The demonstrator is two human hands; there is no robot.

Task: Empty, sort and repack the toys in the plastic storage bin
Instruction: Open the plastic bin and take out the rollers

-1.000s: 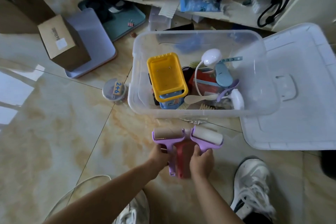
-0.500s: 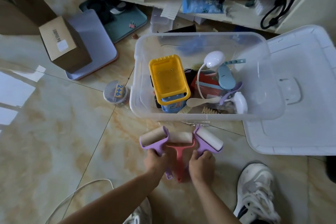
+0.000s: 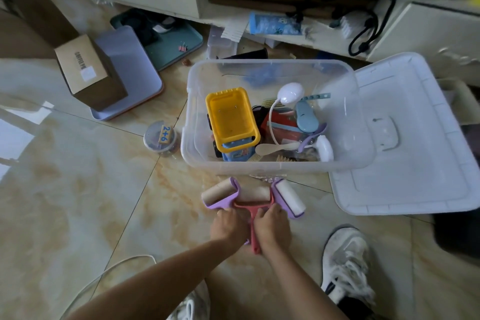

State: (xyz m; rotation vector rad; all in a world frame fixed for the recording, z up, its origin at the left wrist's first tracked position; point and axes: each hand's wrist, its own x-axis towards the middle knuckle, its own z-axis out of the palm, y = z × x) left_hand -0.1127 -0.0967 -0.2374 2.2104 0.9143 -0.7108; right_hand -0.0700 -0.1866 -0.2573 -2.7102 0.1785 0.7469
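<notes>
Hands meet low in the head view, just in front of the bin (image 3: 272, 165), a clear plastic tub on the tiled floor w/ its lid (image 3: 415, 163) lying off to the right. Left hand (image 3: 228, 226) is curled around the handle of a purple roller (image 3: 220, 193); right hand (image 3: 272, 226) is curled around the handle of a 2nd purple roller (image 3: 289, 199). A red roller (image 3: 255, 202) lies between them, its handle running down between both hands; can't tell which hand, if either, actually grips it. All 3 rollers fan out on the floor, heads toward the bin, so they look like one sorted group.

To do this step well, probably: keep the 3 handles bunched, heads level, and set them down flat as a set, near the bin but not against its wall, leaving room for other piles.

Bin is far from emptied: yellow tray (image 3: 231, 117), white lamp (image 3: 289, 92), blue clip-like item (image 3: 306, 118), wooden spoon (image 3: 272, 148) and more sit inside.

Hard to make out: fingertips and the purple handles are hidden under the hands. Items beneath the tray and at the bin's bottom are a dark jumble. A small round tub marked 2+6 (image 3: 161, 138) sits left of the bin, contents unclear. Shoes are cut off at the bottom edge; shelf clutter behind is blurred.
</notes>
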